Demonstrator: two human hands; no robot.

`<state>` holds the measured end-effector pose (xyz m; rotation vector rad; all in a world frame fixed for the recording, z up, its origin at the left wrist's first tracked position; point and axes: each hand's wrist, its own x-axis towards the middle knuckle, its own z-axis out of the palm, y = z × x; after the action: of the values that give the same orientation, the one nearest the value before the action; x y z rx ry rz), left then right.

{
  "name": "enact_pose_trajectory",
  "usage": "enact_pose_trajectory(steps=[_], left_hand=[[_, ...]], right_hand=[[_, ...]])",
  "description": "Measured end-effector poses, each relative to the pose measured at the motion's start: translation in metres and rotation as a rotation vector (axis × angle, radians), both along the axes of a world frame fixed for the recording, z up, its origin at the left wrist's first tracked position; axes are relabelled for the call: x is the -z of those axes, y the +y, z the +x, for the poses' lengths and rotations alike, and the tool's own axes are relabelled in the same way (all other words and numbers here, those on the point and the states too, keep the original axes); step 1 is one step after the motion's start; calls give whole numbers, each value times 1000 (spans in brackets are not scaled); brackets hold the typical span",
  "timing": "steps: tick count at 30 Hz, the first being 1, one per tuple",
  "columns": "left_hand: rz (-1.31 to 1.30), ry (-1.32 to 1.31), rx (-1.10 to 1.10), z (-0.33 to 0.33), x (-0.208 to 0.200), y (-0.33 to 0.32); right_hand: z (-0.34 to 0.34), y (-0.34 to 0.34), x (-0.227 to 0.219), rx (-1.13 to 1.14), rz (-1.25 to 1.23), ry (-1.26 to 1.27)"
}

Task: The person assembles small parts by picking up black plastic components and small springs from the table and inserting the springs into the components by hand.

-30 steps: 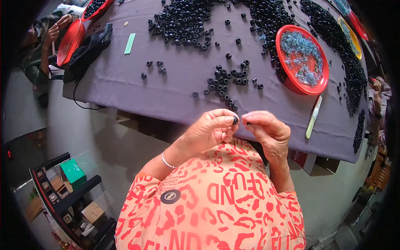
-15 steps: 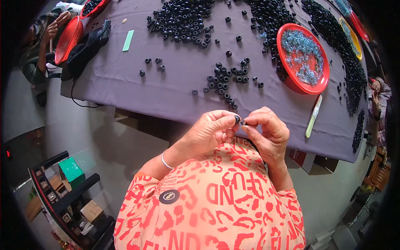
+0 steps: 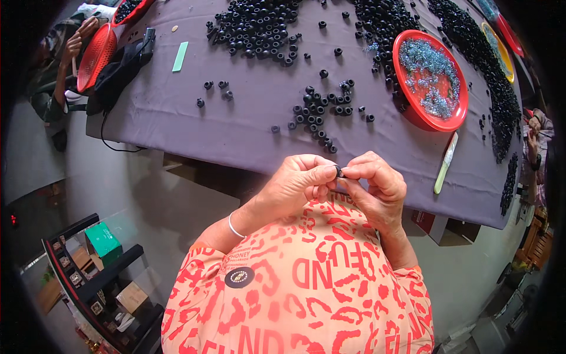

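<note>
Just past the near edge of the table, my left hand [image 3: 295, 182] pinches a small black round cap [image 3: 338, 170] between thumb and forefinger. From the other side, my right hand [image 3: 378, 184] closes its thumb and fingertips on a small black piece pressed against that cap; the fingers mostly hide it. The fingertips of both hands nearly meet. Beyond them, similar loose black caps with holes [image 3: 312, 110] lie scattered on the grey cloth-covered table [image 3: 253, 141].
A red tray [image 3: 461, 115] of small clear parts stands at the right, a pale-green-handled knife [image 3: 446, 165] beside it. Heaps of black caps [image 3: 256, 29] and small black pieces [image 3: 501, 118] lie farther off. A light green strip [image 3: 180, 56] is at left. Co-workers' hands show at both sides.
My right fingertips have moved slightly left, bringing their small black piece up against the cap in my left hand. The gap between the two parts has closed.
</note>
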<state>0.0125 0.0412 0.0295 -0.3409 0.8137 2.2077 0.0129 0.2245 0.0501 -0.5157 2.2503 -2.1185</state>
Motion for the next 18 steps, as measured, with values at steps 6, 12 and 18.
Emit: enact_pose_trajectory(steps=[6,12,18], left_hand=[[5,4,35,-3,6,-6],[-211,64,247,-7,-10,-18],[-94,-58,374,13,-10,-17]], right_hand=[[3,-4,2,22,39,0],[-6,2,-2,-184,-155,-196],[-6,12,-11,-495,-14,-175]])
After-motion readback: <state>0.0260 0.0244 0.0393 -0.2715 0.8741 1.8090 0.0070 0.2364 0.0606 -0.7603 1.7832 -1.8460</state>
